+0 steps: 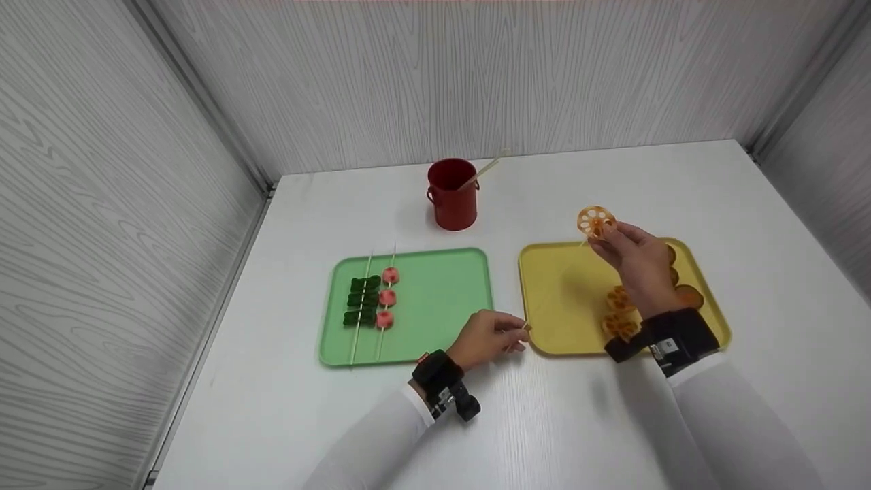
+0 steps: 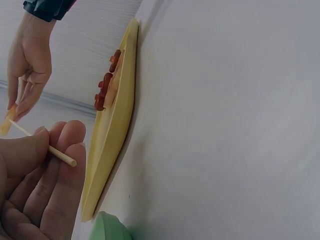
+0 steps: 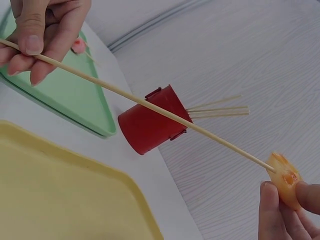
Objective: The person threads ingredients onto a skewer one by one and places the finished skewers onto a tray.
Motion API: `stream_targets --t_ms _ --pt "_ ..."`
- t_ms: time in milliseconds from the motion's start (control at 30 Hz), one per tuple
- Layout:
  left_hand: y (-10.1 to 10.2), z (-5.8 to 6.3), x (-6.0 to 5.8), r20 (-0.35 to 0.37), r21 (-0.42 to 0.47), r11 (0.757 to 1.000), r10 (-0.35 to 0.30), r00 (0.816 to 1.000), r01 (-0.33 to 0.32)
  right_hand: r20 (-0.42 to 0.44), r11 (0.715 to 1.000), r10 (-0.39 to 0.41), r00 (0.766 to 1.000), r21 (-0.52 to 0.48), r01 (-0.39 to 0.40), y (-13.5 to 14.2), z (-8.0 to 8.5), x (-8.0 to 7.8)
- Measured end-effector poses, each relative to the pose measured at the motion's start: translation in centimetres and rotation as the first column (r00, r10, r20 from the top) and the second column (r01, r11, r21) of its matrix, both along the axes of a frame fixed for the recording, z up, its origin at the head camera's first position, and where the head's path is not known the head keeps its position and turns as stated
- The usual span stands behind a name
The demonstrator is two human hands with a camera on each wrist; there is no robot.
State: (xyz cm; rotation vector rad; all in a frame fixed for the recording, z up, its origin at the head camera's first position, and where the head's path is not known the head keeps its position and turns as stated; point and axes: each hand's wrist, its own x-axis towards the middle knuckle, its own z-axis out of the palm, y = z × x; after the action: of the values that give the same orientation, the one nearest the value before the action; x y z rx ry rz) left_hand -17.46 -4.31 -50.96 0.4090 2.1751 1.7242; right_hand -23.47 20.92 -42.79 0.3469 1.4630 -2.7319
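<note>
My left hand (image 1: 484, 338) pinches a wooden skewer (image 3: 125, 94) near its blunt end, between thumb and fingers. In my right hand (image 1: 643, 269) is an orange lotus root slice (image 3: 284, 186), held by thumb and fingers above the yellow tray (image 1: 558, 262). The skewer's far end meets the face of the slice in the right wrist view; how deep it goes in, I cannot tell. More lotus root slices (image 1: 620, 327) lie on the yellow tray under my right wrist, beside dark-rimmed round slices (image 1: 689, 296).
A green tray (image 1: 442, 272) on the left bears two loaded skewers, one with dark green pieces (image 1: 363, 299), one with pink pieces (image 1: 387, 297). Behind the trays stands a red bucket (image 1: 454, 204) with several skewers (image 3: 220, 111) leaning out. Pale walls border the white table (image 1: 272, 408).
</note>
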Motion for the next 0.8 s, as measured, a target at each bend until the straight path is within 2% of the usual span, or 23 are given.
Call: stream_targets --t_ms 100,333,467,567,800 --pt "0.0 0.1 -0.1 0.004 0.020 1.000 -0.004 1.000 0.004 0.012 1.000 0.020 1.000 0.007 -0.020 -0.2 -0.1 0.1" --pt "0.0 0.5 -0.3 0.015 0.059 0.998 -0.017 1.000 0.017 0.022 0.986 0.090 0.996 0.138 -0.092 -1.1 -1.0 0.7" --pt "0.1 0.4 -0.4 0.025 0.080 0.997 -0.020 0.999 0.018 0.004 0.985 0.103 0.995 0.139 -0.102 -1.8 -1.6 1.1" --pt "0.1 0.5 -0.5 0.036 0.076 0.997 -0.009 0.999 0.006 0.024 0.981 0.105 0.994 0.160 -0.108 -2.3 -2.0 1.3" --pt "0.2 1.8 -0.5 0.047 0.073 0.997 0.017 0.999 -0.020 0.057 0.949 0.169 0.984 0.261 -0.178 -3.9 -3.2 2.3"
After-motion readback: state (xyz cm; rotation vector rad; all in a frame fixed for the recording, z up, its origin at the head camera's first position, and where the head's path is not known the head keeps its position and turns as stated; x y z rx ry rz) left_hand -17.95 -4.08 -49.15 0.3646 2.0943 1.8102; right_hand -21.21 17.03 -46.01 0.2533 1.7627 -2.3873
